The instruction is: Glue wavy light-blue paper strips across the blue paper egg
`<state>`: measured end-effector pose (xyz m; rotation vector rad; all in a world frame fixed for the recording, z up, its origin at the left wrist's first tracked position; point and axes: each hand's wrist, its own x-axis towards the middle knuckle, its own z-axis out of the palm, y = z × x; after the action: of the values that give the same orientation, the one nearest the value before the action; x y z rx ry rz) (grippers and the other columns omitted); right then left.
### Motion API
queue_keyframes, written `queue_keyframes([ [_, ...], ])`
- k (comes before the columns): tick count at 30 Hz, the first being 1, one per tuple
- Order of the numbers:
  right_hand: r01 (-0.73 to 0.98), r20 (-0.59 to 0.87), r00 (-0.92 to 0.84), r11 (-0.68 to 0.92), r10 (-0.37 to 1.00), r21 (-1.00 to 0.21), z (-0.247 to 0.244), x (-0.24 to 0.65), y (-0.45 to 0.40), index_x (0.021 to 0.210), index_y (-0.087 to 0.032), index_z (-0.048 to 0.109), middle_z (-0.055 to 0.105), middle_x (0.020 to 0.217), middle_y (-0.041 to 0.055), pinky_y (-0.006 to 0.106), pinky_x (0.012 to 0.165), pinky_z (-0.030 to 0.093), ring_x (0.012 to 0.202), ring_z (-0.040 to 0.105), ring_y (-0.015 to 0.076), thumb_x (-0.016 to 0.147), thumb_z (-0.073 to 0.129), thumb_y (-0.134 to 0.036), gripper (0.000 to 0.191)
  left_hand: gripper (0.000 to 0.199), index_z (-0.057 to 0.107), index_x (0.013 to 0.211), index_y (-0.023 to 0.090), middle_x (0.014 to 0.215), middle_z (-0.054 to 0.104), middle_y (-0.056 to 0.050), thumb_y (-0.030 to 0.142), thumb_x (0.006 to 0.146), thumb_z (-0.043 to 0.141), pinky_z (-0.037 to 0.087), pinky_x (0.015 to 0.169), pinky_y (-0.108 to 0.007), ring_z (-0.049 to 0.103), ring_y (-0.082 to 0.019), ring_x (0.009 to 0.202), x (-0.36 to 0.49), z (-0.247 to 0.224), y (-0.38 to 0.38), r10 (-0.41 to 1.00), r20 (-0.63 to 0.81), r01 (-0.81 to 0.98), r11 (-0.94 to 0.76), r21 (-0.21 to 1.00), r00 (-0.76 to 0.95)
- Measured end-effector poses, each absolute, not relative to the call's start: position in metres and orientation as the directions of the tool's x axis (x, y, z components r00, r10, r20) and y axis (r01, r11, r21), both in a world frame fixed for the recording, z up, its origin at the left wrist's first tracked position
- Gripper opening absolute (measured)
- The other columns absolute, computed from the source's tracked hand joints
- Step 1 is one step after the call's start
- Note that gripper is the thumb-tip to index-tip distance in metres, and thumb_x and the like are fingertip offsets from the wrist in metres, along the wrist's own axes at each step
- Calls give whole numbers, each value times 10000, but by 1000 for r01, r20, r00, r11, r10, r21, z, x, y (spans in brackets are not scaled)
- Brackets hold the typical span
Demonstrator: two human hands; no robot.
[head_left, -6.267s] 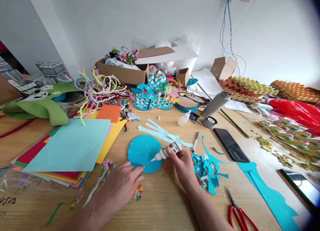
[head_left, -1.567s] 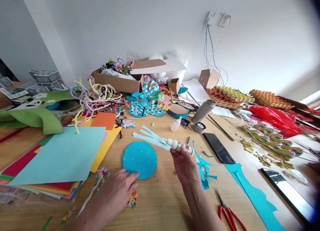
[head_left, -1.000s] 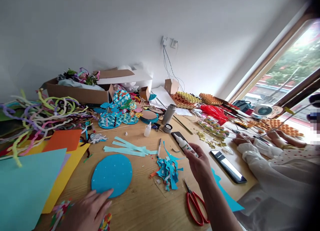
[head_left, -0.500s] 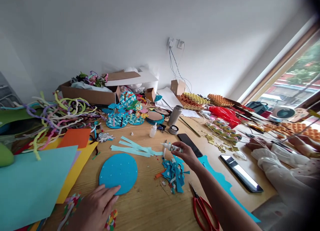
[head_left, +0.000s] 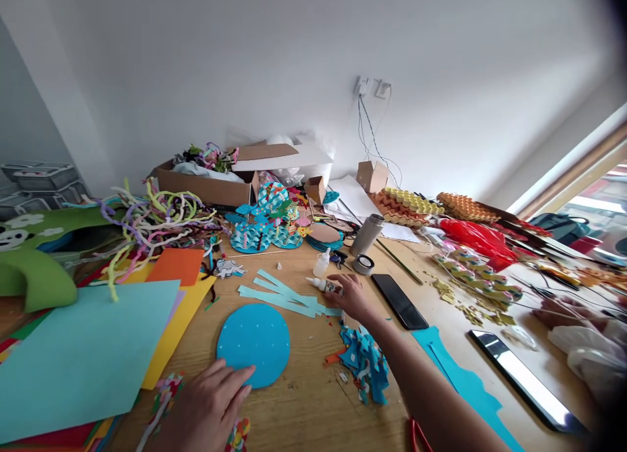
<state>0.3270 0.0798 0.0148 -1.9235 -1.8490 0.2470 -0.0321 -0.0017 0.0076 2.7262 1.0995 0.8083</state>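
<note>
A blue paper disc (head_left: 255, 344) dotted with small white glue spots lies on the wooden table. My left hand (head_left: 208, 403) rests at its lower left edge, fingers spread, fingertips touching the disc. Beyond the disc, my right hand (head_left: 350, 295) is closed on a small white glue bottle (head_left: 324, 285), tipped on its side with the nozzle toward the left. Pale blue paper strips (head_left: 281, 296) lie just left of the bottle. A second, clear squeeze bottle (head_left: 321, 264) stands behind it. Blue scraps (head_left: 365, 360) are piled below my right forearm.
Coloured sheets (head_left: 93, 347) cover the left side. A phone (head_left: 399, 300) and blue cut paper (head_left: 465, 380) lie right of my arm. Red scissors (head_left: 416, 435) show at the bottom edge. A steel flask (head_left: 367, 235) stands behind. Another person's hands (head_left: 563, 311) are at the far right.
The view has turned left, so things appear farther right. My right hand has lowered the glue bottle toward the table behind the strips. My left hand stays on the disc.
</note>
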Motion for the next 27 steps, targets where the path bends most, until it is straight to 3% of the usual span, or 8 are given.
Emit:
queue_keyframes([
  [2, 925, 199, 24, 54, 980, -376, 20, 312, 79, 1106, -220, 643, 641, 1104, 105, 422, 947, 347, 1127, 461, 288, 838, 615, -263, 273, 245, 699, 1027, 278, 808, 736, 10, 247, 913, 484, 561, 699, -217, 702, -162, 753, -32, 9, -2, 674, 447, 615, -731, 294, 588],
  [5, 940, 158, -97, 143, 983, -310, 24, 282, 82, 1008, -218, 667, 663, 1012, 85, 343, 888, 375, 1022, 524, 238, 915, 523, -255, 175, 247, 690, 1029, 274, 810, 733, 9, 229, 917, 475, 557, 677, -216, 695, -158, 747, -32, 11, -3, 685, 460, 611, -722, 324, 565],
  [12, 967, 33, -141, 145, 989, -211, 19, 244, 101, 825, -167, 684, 679, 894, 100, 311, 785, 365, 923, 575, 247, 822, 652, -202, 48, 232, 678, 1035, 250, 861, 730, -13, 243, 936, 468, 565, 684, -247, 685, -165, 790, -34, 7, 0, 742, 484, 648, -656, 387, 463],
  [19, 969, 8, -54, 55, 998, -241, 24, 246, 103, 811, -167, 681, 693, 881, 86, 270, 733, 369, 904, 598, 217, 811, 604, -135, 83, 236, 690, 1023, 260, 893, 742, -27, 257, 930, 473, 569, 721, -258, 686, -177, 830, -34, 9, -2, 764, 484, 670, -626, 399, 426],
  [27, 955, -16, 18, -22, 1000, -296, 34, 257, 117, 845, -161, 670, 691, 768, 44, 236, 587, 373, 702, 608, 165, 838, 558, -180, 114, 234, 680, 1039, 246, 913, 737, -26, 229, 932, 473, 566, 732, -281, 681, -182, 842, -33, 10, -3, 788, 425, 680, -607, 412, 445],
])
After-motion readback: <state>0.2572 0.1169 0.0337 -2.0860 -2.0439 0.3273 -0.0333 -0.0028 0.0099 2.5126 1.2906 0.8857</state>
